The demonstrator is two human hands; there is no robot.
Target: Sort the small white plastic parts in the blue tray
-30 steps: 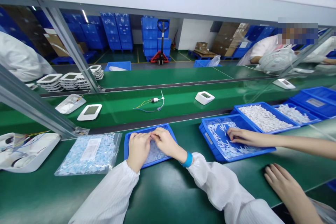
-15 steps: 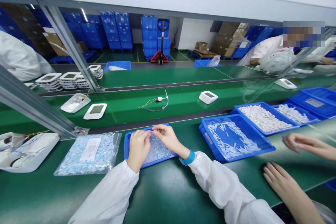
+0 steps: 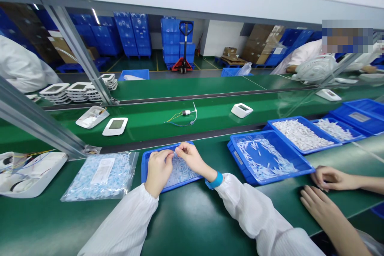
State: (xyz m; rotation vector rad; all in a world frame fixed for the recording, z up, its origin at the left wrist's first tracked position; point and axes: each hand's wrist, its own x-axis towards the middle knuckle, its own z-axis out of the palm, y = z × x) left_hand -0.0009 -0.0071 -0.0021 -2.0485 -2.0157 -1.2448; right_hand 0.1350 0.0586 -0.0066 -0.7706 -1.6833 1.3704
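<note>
Both my hands are over a small blue tray [image 3: 145, 170] that holds many little pale-blue and white pieces [image 3: 183, 170]. My left hand [image 3: 159, 170] is closed in a pinch, its thumb and forefinger pressed together near the tray's far edge. Close beside it, my right hand [image 3: 192, 158], with a blue band at the wrist, also pinches. Whatever sits between the fingertips is too small to make out. To the left of the tray lies a clear bag [image 3: 100, 178] full of similar pale-blue pieces, with a white label.
A larger blue tray [image 3: 240, 164] of loose strips stands right, with white pieces in another tray [image 3: 303, 153] behind it. A co-worker's hands [image 3: 333, 178] rest at the right. White housings [image 3: 115, 126] and a wired part [image 3: 186, 113] ride the green belt. A metal post [image 3: 75, 48] rises left.
The housings and wired part on the belt have shifted right. The co-worker's upper hand has come down and left beside the other. My hands stay over the tray, fingertips slightly further apart.
</note>
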